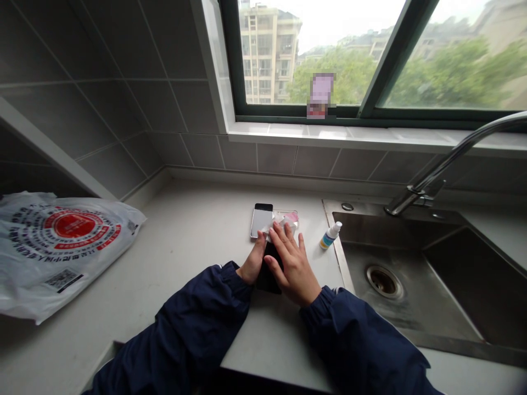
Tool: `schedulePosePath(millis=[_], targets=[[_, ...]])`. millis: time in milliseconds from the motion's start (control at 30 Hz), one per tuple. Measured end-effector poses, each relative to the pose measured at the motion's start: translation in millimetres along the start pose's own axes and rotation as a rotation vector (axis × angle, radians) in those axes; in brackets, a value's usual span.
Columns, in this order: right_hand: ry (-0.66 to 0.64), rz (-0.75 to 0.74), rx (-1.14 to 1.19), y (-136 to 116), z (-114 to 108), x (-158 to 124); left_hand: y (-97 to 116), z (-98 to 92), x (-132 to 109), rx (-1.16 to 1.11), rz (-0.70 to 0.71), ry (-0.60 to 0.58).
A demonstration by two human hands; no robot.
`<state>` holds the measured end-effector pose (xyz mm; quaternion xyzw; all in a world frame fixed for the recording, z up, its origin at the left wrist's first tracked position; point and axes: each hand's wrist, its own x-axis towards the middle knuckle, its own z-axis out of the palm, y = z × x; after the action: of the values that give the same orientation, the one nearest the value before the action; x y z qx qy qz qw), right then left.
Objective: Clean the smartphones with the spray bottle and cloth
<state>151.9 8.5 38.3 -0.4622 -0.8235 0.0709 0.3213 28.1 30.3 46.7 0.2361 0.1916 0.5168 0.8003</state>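
Observation:
A black phone [269,281] is on the pale counter, held by its left side in my left hand [252,264], the thumb along its edge. Over its upper part lies my right hand [294,266], fingers extended, keeping a crumpled white tissue [289,221] under the fingertips. Part of the phone is hidden by both hands. Just beyond them rests a second phone [262,217] with a silvery-white face. Beside that one is a clear phone case [295,214] with a pink patch, partly covered by the tissue.
A small white spray bottle [330,236] stands right of my hands, by the rim of a steel sink [342,263]. The chrome faucet [436,164] arches over the sink. A printed white plastic bag [99,269] lies at left. Behind the counter are a tiled wall and window.

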Motion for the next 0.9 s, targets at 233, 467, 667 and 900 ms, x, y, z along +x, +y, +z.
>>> schedulePosePath(millis=[233,467,667,900], targets=[[-0.107,-0.134,0.011,-7.6,0.2,-2.8,7.0,-16.8,1.7,-0.050,-0.138,0.052],[-0.130,-0.260,0.074,-13.4,-4.3,-2.8,26.4,-21.6,6.7,-0.010,-0.163,0.109],[-0.134,-0.311,0.113,-17.1,-8.0,-4.1,38.3,-16.3,4.4,0.068,-0.121,0.181],[-0.011,-0.221,0.059,-16.1,-4.9,-4.3,38.8,-13.5,5.5,0.020,-0.046,0.143]])
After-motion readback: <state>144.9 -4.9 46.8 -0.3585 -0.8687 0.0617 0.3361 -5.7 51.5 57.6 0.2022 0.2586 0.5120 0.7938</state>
